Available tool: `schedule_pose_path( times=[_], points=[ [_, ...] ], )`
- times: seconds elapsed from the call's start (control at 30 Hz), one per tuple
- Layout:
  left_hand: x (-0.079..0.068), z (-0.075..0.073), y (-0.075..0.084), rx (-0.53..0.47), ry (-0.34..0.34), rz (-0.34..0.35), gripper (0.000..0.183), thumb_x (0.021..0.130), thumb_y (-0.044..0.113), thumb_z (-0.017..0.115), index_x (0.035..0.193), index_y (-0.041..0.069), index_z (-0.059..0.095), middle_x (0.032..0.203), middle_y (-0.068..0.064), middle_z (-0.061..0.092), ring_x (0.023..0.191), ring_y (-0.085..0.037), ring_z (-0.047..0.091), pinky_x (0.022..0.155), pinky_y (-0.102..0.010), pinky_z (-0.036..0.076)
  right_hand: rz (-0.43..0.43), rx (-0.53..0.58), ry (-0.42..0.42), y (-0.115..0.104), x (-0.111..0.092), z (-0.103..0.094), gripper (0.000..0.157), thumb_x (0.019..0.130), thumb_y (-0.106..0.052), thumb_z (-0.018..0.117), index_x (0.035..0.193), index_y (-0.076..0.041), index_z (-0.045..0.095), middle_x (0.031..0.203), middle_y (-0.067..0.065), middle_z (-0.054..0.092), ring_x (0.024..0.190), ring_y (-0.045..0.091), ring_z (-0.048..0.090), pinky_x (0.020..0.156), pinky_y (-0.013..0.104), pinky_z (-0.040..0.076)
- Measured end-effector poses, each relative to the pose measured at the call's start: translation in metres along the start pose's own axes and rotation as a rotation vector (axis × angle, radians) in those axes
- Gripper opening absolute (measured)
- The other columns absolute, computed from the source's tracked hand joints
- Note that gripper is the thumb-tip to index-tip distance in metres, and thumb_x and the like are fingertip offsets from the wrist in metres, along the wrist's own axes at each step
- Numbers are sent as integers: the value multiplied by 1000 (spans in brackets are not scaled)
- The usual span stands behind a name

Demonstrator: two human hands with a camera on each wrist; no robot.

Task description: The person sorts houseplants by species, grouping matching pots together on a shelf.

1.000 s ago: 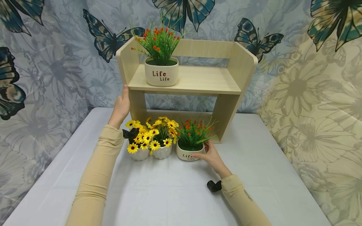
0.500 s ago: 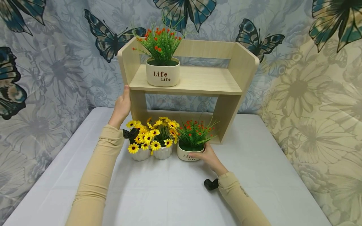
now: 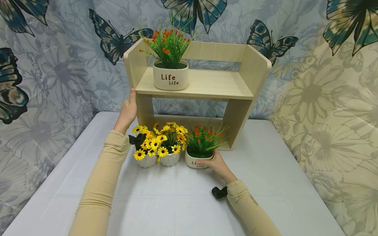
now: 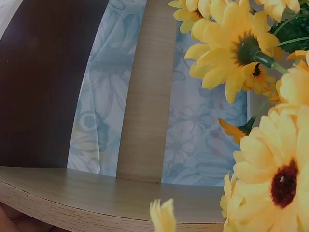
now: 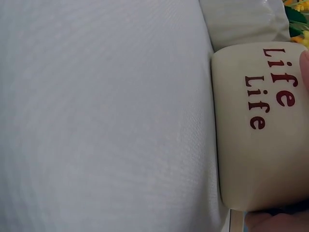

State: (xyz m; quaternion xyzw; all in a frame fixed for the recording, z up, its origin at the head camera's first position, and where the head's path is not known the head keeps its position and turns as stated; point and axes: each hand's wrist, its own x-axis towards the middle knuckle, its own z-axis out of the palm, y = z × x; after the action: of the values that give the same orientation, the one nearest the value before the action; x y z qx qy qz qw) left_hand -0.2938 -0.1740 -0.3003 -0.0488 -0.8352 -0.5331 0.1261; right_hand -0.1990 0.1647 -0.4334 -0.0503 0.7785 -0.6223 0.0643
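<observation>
My left hand (image 3: 126, 111) lies against the outer left side of a pale wooden two-tier shelf (image 3: 195, 95), thumb near its front edge. The left wrist view shows only a bit of that hand (image 4: 14, 223) outside the side panel. My right hand (image 3: 218, 165) grips a white oval potted plant (image 3: 198, 160) with red blossoms, standing on the table before the shelf. In the right wrist view, the thumb lies over the front of the lettered pot (image 5: 260, 145) and fingers show at its side. A matching potted plant (image 3: 170, 77) stands on the upper tier's left.
Two white fluted pots with yellow daisies, one at left (image 3: 146, 161) and one beside it (image 3: 169, 159), stand left of the gripped pot, before the lower tier. A white cloth covers the table (image 3: 171, 206). A butterfly-patterned backdrop (image 3: 59, 68) hangs behind.
My right hand has moved slightly left and closed in on the pot, its thumb further across the lettering. The left hand and the pots keep their places; the view shifts a little.
</observation>
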Motion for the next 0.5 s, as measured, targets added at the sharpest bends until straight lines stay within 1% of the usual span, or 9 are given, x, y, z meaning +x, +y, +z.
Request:
schedule_pose_path(
  times=[0.23, 0.5],
  points=[
    [0, 0, 0, 4, 10, 9, 83, 94, 62, 12, 143, -2, 27, 145, -26, 24, 132, -38, 24, 107, -49, 19, -8, -9, -11, 0, 0, -1, 97, 71, -11, 82, 146, -12, 20, 143, 13, 31, 130, 28, 30, 107, 46, 18],
    [0, 0, -2, 6, 0, 4, 84, 93, 63, 11, 143, -2, 28, 145, -25, 24, 132, -38, 24, 106, -50, 19, -3, -20, -4, -3, -1, -1, 96, 70, -9, 83, 145, -11, 22, 143, 13, 32, 129, 29, 30, 107, 46, 19]
  ],
)
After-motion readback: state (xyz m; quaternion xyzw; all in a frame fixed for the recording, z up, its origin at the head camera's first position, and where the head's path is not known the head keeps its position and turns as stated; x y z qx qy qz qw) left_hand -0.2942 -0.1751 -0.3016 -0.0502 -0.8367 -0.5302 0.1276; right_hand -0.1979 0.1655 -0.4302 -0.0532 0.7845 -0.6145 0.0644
